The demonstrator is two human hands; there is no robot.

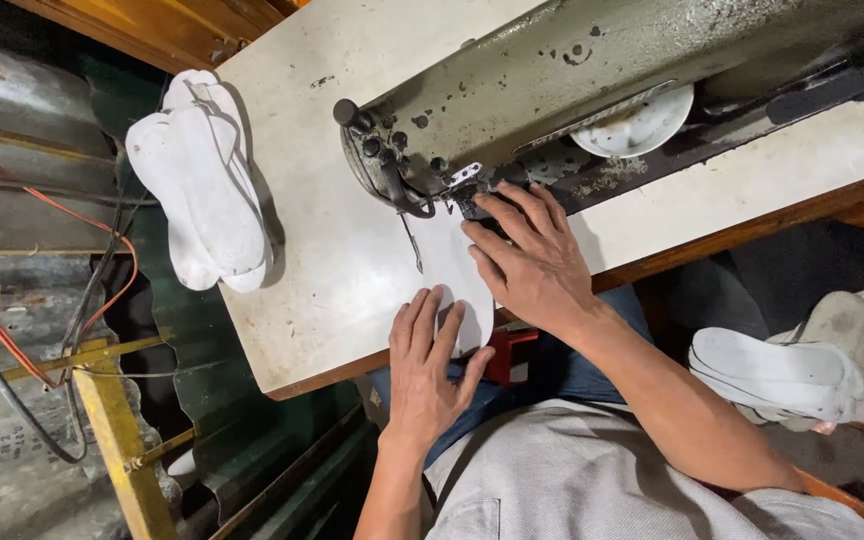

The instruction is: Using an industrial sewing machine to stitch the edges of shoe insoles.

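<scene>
- Head view: a flat white insole-shaped piece of fabric lies on the worn cream table, running from its near edge up under the needle of the grey-green metal sewing machine.
- The left hand lies flat with fingers spread on the piece's near end, at the table's near edge.
- The right hand presses down with fingers splayed on the piece's far end, just beside the needle.
- A stack of white insole-shaped pieces sits at the table's left edge.
- Another pile of white insoles rests low beside the person's right arm.
</scene>
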